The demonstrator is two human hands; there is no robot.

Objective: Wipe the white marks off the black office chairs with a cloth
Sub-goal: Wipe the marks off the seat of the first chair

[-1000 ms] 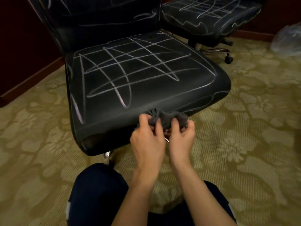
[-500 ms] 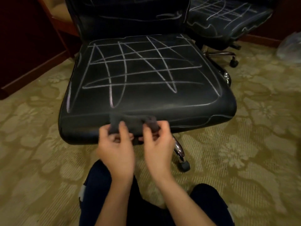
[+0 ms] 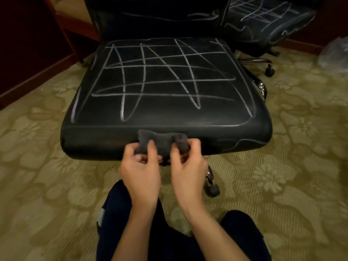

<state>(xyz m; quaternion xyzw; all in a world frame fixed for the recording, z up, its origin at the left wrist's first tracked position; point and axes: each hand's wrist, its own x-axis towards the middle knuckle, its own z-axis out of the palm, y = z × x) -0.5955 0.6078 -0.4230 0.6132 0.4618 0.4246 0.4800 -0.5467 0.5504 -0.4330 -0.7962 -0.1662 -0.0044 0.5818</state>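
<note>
A black office chair stands straight in front of me, its seat crossed by a grid of white chalk lines; more white lines run along its backrest. A second marked black chair stands behind it at the upper right. Both hands hold a small dark grey cloth in front of the seat's front edge. My left hand pinches its left side and my right hand pinches its right side, stretching it between them.
Patterned beige carpet covers the floor. Chrome chair legs with a black caster show under the seat's right front. Dark wooden wall panels rise at left. A clear plastic bag lies at the far right. My dark-trousered knees are at the bottom.
The view has swung so the chair now faces me squarely and nearer. Both hands kept hold of the cloth and pulled it from a bunched lump into a wider strip.
</note>
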